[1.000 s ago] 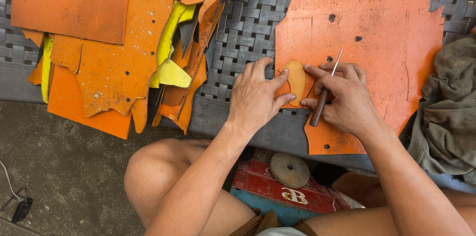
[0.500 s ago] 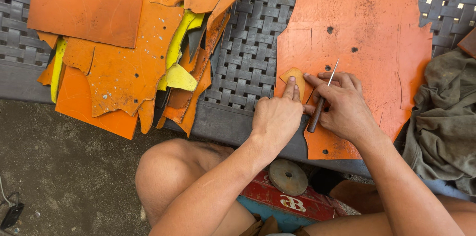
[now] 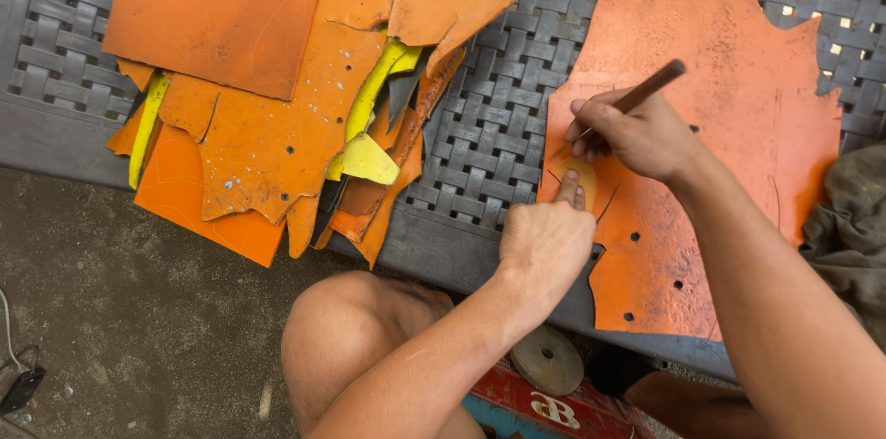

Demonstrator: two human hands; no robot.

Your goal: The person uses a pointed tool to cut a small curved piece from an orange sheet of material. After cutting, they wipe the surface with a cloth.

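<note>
A large orange leather sheet (image 3: pixel 738 107) with several punched holes lies on the grey woven plastic table (image 3: pixel 498 134). A small rounded tan template piece (image 3: pixel 583 176) rests on the sheet's left edge. My left hand (image 3: pixel 546 240) presses it down with the index finger, the other fingers curled. My right hand (image 3: pixel 632 134) grips a thin brown-handled awl-like tool (image 3: pixel 651 88), its tip touching the sheet just above the template.
A pile of orange and yellow leather scraps (image 3: pixel 295 97) covers the table's left half and overhangs its front edge. A grey-green cloth (image 3: pixel 849 236) lies at the right. Below, my bare knee (image 3: pixel 341 337), a round metal disc (image 3: pixel 546 360) and a red box (image 3: pixel 554 407).
The view shifted right and closer. My left hand curled so only the index finger holds the template. My right hand moved to the template's upper side, with the tool tilted up to the right.
</note>
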